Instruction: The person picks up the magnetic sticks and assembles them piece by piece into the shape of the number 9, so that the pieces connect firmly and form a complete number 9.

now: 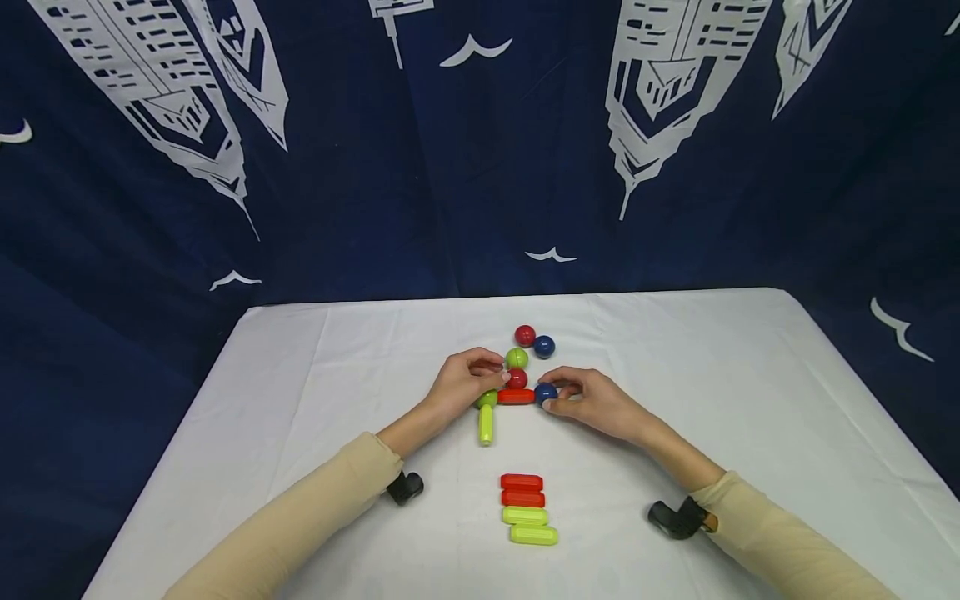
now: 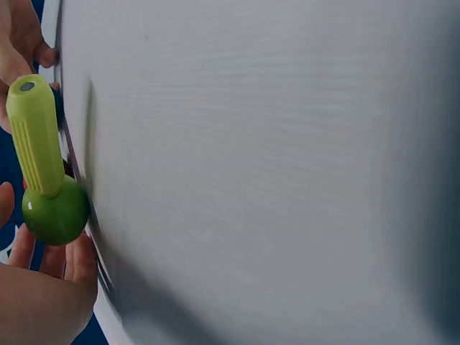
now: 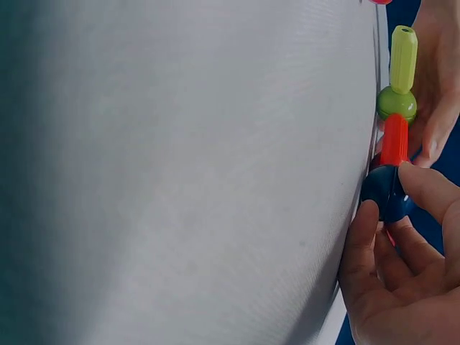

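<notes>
My right hand [image 1: 592, 404] pinches a blue ball [image 1: 546, 393] between thumb and fingers, at the right end of a red rod [image 1: 516, 397]. That rod's left end meets a green ball [image 3: 397, 104], from which a yellow-green rod [image 1: 486, 427] sticks out towards me. My left hand [image 1: 465, 383] is bent around the far side of the green ball, its thumb tip beside a loose red ball [image 1: 517, 379]. A lighter green ball [image 1: 517, 358] sits by its fingertips. I cannot tell whether the left fingers grip anything.
Behind the hands lie another red ball [image 1: 525, 336] and blue ball [image 1: 543, 347]. Nearer me, two red rods [image 1: 522, 482] and two yellow-green rods [image 1: 533, 535] lie in a stack on the white-covered table [image 1: 337, 533]. A dark blue printed cloth [image 1: 450, 183] hangs beyond the far edge.
</notes>
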The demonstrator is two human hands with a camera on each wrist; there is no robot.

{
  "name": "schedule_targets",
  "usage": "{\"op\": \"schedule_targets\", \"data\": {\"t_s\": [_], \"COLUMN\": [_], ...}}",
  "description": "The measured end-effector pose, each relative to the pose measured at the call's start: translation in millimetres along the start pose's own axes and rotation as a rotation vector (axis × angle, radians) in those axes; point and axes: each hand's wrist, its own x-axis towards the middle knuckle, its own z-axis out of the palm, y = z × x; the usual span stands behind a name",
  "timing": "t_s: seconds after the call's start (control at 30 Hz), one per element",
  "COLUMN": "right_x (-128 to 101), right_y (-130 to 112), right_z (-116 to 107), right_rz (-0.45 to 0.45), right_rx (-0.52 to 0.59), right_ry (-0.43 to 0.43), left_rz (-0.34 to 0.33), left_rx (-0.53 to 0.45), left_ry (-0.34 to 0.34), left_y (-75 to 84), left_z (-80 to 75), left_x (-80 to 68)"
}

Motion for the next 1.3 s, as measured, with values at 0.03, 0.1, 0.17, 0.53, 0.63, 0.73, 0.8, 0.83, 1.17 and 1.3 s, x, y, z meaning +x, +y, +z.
{"op": "schedule_targets", "data": {"t_s": [0.03,0.1,0.17,0.53,0.63,0.73,0.8,0.83,1.17,1.3], "right_x": [0.0,0.1,0.3,0.1,0.4,0.7,0.7,0.7,0.2,0.5], "right_y": [0.4,0.9,1.5,0.7,0.7,0.7,0.7,0.4,-1.0,0.2], "right_z": [0.0,0.1,0.1,0.0,0.3,0.5,0.3,0.5,0.4,0.9], "right_rz": [0.001,0.002,0.001,0.008,0.009,0.015,0.018,0.02,0.003,-0.006], "right_rx": [0.0,0.001,0.002,0.007,0.006,0.004,0.003,0.002,0.004,0.006], "right_ry": [0.001,0.001,0.0,0.002,0.002,0.002,0.003,0.004,0.002,0.002], "left_rz": [-0.003,-0.013,-0.018,-0.04,-0.049,-0.041,-0.02,-0.011,0.015,0.029], "left_rx": [-0.001,0.006,0.027,0.033,-0.037,-0.086,-0.105,-0.114,-0.149,-0.123], "left_ry": [-0.011,-0.022,-0.027,-0.031,-0.019,0.007,0.034,0.05,0.132,0.124], "left_y": [-0.3,-0.6,-0.7,1.6,1.9,1.9,1.7,1.4,24.4,7.0], "left_z": [1.9,5.1,7.7,13.2,10.2,5.5,1.6,-0.9,-27.9,-30.5], "left_x": [2.3,5.6,7.5,8.2,6.3,2.8,-0.4,-2.3,-38.7,-44.5]}}
